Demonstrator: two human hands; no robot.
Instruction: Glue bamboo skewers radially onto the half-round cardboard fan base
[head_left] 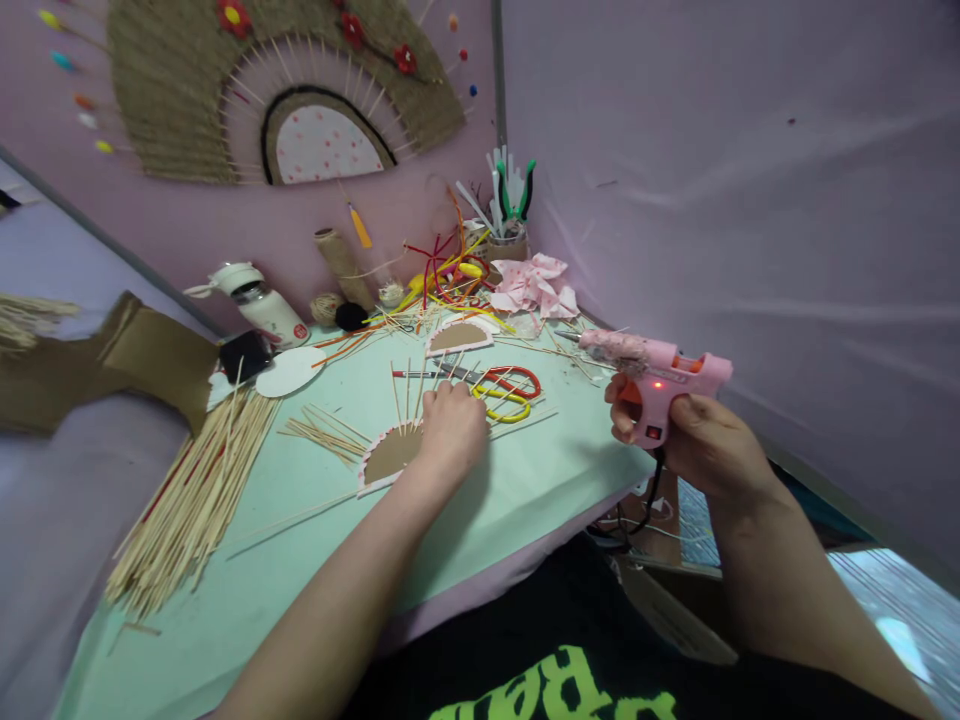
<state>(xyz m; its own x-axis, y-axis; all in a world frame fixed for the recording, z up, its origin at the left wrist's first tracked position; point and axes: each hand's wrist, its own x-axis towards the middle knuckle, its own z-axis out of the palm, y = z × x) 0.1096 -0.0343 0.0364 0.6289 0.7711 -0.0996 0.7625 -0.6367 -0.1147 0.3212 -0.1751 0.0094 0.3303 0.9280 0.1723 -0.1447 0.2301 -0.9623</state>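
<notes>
Card half-disc point(386, 457) on desk point(525, 485), partly hidden by bunched L hand point(454, 425) (its hold can't be told), is prob. light, stiff, w/ snappable sticks point(408, 398), best held by flat edge point(380, 485), while glue gun point(670, 388) is gripped in curled R hand point(707, 440).

Pink glue gun point(661, 384), stick-fringed cardboard semicircle point(387, 456)

Pink glue gun point(666, 400): one, 3 o'clock. Scissors point(480, 378): one pair. Half-round boards point(459, 338): two. Green-handled pliers point(529, 190): one, 12 o'clock. White bottle point(276, 316): one, 9 o'clock.
</notes>
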